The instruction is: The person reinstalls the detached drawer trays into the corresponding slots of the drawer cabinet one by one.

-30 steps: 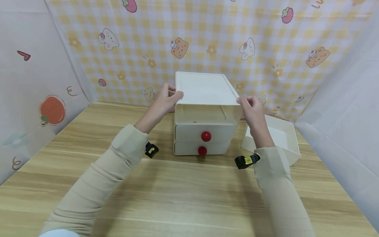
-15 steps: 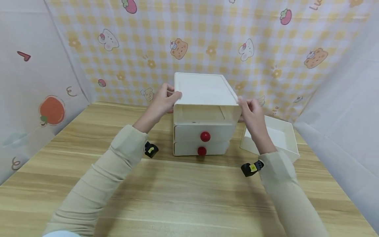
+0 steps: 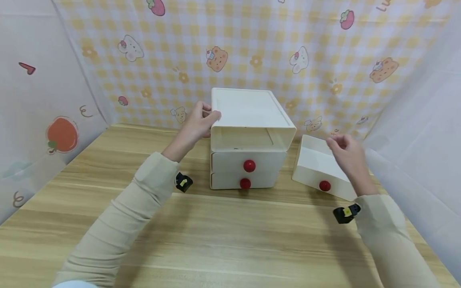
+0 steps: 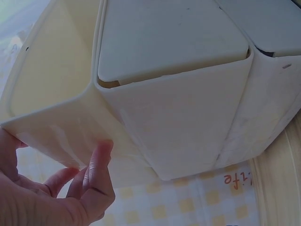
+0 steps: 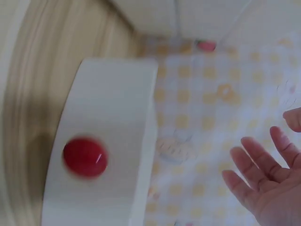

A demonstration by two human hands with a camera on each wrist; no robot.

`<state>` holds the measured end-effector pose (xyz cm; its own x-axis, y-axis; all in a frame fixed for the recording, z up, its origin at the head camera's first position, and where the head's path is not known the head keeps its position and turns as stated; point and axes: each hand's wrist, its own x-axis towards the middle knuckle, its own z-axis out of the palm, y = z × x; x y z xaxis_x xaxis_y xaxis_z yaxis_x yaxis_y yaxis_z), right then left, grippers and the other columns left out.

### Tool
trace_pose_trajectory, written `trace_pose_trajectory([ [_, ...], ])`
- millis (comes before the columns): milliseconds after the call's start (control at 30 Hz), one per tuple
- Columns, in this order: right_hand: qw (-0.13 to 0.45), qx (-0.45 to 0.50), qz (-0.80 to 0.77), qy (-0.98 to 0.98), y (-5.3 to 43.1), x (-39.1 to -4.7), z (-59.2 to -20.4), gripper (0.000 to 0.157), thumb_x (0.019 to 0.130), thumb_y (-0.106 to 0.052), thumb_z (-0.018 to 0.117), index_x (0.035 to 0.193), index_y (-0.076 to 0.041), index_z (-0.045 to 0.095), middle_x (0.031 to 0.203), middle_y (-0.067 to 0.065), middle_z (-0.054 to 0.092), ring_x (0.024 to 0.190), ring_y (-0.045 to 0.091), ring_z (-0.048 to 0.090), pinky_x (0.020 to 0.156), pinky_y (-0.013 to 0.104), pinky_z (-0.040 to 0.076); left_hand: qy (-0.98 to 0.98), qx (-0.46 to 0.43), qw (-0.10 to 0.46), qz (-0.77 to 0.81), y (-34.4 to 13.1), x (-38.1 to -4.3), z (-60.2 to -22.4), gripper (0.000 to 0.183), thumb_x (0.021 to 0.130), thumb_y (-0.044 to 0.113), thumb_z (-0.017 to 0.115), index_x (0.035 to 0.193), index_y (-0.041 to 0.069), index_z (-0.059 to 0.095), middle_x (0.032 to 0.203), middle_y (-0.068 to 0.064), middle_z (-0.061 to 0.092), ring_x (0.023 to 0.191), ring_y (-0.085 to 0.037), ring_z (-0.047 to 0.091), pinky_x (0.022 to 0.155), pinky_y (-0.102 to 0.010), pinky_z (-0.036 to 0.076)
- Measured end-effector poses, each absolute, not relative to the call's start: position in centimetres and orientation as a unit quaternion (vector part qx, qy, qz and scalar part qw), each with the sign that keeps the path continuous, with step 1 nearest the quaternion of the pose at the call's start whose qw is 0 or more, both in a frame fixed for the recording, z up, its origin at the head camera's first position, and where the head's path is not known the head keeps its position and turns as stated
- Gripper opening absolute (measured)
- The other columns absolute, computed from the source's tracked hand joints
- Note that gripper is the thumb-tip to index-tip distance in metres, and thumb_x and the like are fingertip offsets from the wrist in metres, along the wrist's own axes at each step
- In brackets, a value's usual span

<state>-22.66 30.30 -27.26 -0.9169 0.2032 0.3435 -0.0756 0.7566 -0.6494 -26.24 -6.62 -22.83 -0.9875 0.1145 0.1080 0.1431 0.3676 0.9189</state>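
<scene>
A white drawer cabinet (image 3: 252,107) stands at the back of the table, its top compartment without a drawer. Two closed drawers with red knobs (image 3: 249,165) fill the levels below. My left hand (image 3: 199,121) holds the cabinet's upper left edge, thumb over the top and fingertips against the side wall, as the left wrist view also shows. Off to the right, my right hand (image 3: 348,156) is in the air with nothing in it, its fingers (image 5: 254,162) loosely spread. It overlaps a loose white drawer (image 3: 310,173) on the table, whose front has a red knob (image 5: 85,157).
The wood-grain table (image 3: 230,240) runs up to a yellow checkered cloth (image 3: 252,48) hanging behind. White cloth (image 3: 32,92) walls the left side, and another pale cloth (image 3: 428,132) the right. Black straps (image 3: 345,213) hang at both wrists.
My right hand has let go of the cabinet's upper right edge and moved right, over the loose drawer. The left hand stays on the cabinet, which has hardly moved.
</scene>
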Motion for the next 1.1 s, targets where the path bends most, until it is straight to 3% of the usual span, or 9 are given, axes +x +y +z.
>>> trace_pose_trajectory([
  [100, 0.193, -0.065, 0.309, -0.929, 32.6, -22.7, -28.1, 0.045, 0.095, -0.032, 0.043, 0.118, 0.005, 0.052, 0.111, 0.025, 0.056, 0.094, 0.028, 0.054, 0.074, 0.03, 0.042, -0.827, -0.077, 0.014, -0.557, -6.7, -26.3, -22.9, 0.041, 0.091, 0.032, 0.048, 0.12, 0.006, 0.036, 0.114, -0.011, 0.046, 0.095, -0.021, 0.048, 0.082, -0.041, 0.053],
  [233, 0.182, -0.099, 0.3, -0.931, 34.9, -22.5, -29.2, 0.045, 0.092, -0.023, 0.043, 0.122, 0.01, 0.049, 0.123, 0.035, 0.048, 0.113, 0.047, 0.046, 0.086, 0.051, 0.042, -0.827, -0.076, 0.018, -0.557, -6.8, -26.4, -23.0, 0.042, 0.091, 0.031, 0.048, 0.121, 0.005, 0.036, 0.115, -0.012, 0.045, 0.097, -0.021, 0.048, 0.083, -0.042, 0.053],
  [300, 0.168, -0.118, 0.298, -0.932, 35.9, -22.3, -29.7, 0.047, 0.091, -0.02, 0.043, 0.125, 0.013, 0.045, 0.125, 0.038, 0.043, 0.115, 0.05, 0.041, 0.091, 0.058, 0.038, -0.828, -0.075, 0.019, -0.556, -6.8, -26.4, -23.0, 0.043, 0.09, 0.031, 0.049, 0.122, 0.005, 0.036, 0.116, -0.012, 0.045, 0.097, -0.022, 0.049, 0.082, -0.042, 0.053],
  [500, 0.086, -0.158, 0.3, -0.937, 38.3, -21.8, -31.1, 0.057, 0.09, -0.018, 0.045, 0.131, 0.02, 0.032, 0.128, 0.044, 0.035, 0.116, 0.054, 0.038, 0.092, 0.059, 0.039, -0.83, -0.073, 0.013, -0.553, -6.9, -26.5, -23.0, 0.043, 0.09, 0.031, 0.049, 0.122, 0.005, 0.036, 0.119, -0.013, 0.046, 0.099, -0.023, 0.05, 0.08, -0.039, 0.054],
  [667, 0.033, -0.189, 0.319, -0.928, 39.6, -21.2, -32.3, 0.064, 0.092, -0.022, 0.043, 0.134, 0.022, 0.022, 0.132, 0.043, 0.03, 0.11, 0.052, 0.046, 0.085, 0.051, 0.047, -0.828, -0.076, 0.008, -0.555, -6.8, -26.5, -23.0, 0.043, 0.09, 0.031, 0.05, 0.122, 0.005, 0.036, 0.117, -0.013, 0.046, 0.097, -0.022, 0.05, 0.08, -0.038, 0.055],
  [900, 0.014, -0.22, 0.354, -0.909, 40.3, -21.0, -33.4, 0.066, 0.092, -0.026, 0.045, 0.134, 0.021, 0.025, 0.134, 0.041, 0.029, 0.101, 0.044, 0.052, 0.068, 0.036, 0.057, -0.828, -0.085, 0.015, -0.554, -6.8, -26.5, -23.1, 0.042, 0.091, 0.031, 0.05, 0.12, 0.004, 0.036, 0.112, -0.011, 0.045, 0.093, -0.021, 0.049, 0.073, -0.033, 0.055],
  [1000, 0.014, -0.218, 0.363, -0.906, 40.5, -21.0, -33.7, 0.062, 0.092, -0.024, 0.045, 0.132, 0.021, 0.028, 0.131, 0.04, 0.033, 0.082, 0.029, 0.059, 0.064, 0.033, 0.058, -0.822, -0.088, 0.014, -0.563, -6.9, -26.5, -23.1, 0.041, 0.09, 0.03, 0.05, 0.119, 0.004, 0.036, 0.11, -0.01, 0.044, 0.092, -0.02, 0.049, 0.075, -0.036, 0.055],
  [1100, 0.019, -0.21, 0.376, -0.902, 40.6, -21.0, -33.9, 0.06, 0.092, -0.022, 0.046, 0.13, 0.021, 0.031, 0.128, 0.04, 0.036, 0.066, 0.008, 0.055, 0.063, 0.032, 0.058, -0.82, -0.089, 0.016, -0.565, -7.0, -26.5, -23.1, 0.04, 0.09, 0.029, 0.05, 0.118, 0.004, 0.036, 0.109, -0.01, 0.044, 0.093, -0.02, 0.048, 0.079, -0.041, 0.055],
])
